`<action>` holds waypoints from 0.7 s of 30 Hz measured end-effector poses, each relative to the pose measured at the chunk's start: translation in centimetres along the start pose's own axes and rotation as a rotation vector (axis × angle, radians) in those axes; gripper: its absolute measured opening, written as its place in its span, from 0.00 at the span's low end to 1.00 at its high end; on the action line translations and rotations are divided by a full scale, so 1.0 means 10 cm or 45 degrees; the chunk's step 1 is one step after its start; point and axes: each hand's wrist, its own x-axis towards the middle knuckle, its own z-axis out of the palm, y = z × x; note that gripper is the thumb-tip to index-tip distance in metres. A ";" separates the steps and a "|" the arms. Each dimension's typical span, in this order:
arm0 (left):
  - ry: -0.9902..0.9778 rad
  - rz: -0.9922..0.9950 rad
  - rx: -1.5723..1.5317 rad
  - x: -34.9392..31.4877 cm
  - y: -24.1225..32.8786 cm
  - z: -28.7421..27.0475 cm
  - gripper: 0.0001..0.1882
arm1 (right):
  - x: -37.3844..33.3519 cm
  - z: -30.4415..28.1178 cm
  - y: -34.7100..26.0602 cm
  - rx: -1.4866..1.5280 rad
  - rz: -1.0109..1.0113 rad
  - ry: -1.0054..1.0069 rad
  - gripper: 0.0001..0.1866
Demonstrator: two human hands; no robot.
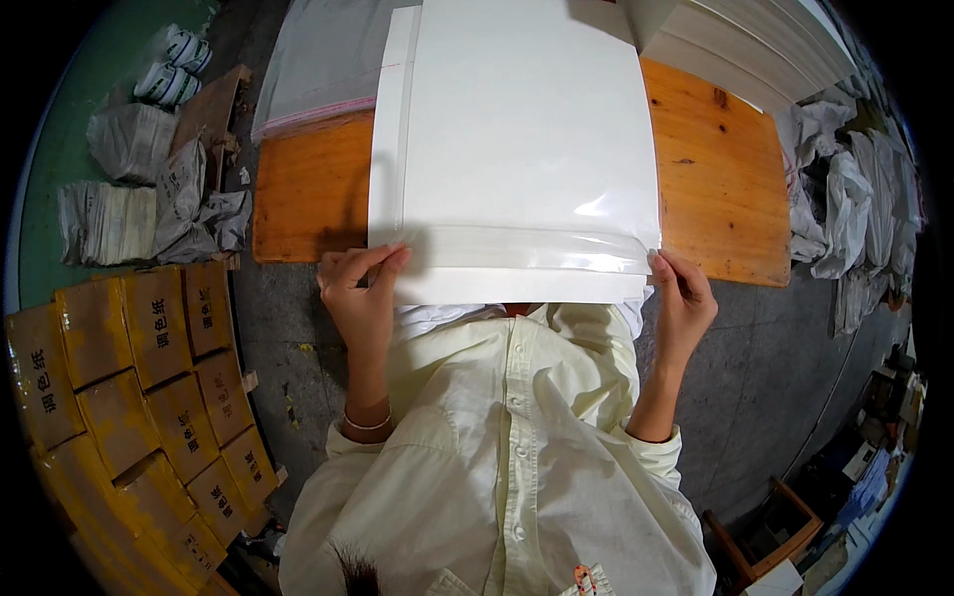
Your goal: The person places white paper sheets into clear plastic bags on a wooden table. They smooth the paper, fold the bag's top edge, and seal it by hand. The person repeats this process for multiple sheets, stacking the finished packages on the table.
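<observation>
A large white sheet or pad of paper (517,129) lies on the wooden table in front of me, its near edge reaching past the table toward my shirt. Across its near part runs clear plastic film (537,248), glossy and creased, seemingly the mouth of a bag. My left hand (356,293) pinches the film's left end between thumb and forefinger. At the opposite end my right hand (684,303) has the right corner in a similar pinch. Between the two hands the film is drawn out along the paper.
Flat clear plastic bags (323,65) lie at the table's (711,189) far left. A tall stack of white paper (745,45) stands at the far right. Taped brown cartons (179,427) fill the lower left floor. Plastic-wrapped bundles (124,223) and a wooden stool (780,531) flank the table.
</observation>
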 end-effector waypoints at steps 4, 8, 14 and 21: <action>0.023 0.092 0.151 0.00 0.01 0.00 0.06 | 0.00 0.03 -0.10 -0.061 0.091 0.035 0.05; -0.005 -0.046 0.187 -0.01 0.07 -0.02 0.10 | 0.01 0.05 -0.18 -0.134 0.129 0.039 0.11; -0.160 -0.162 0.009 0.06 0.08 -0.05 0.17 | 0.05 0.04 -0.15 -0.245 0.060 0.047 0.19; -0.003 -0.057 -0.134 0.00 0.03 0.03 0.19 | 0.08 0.01 -0.21 -0.338 -0.033 -0.017 0.19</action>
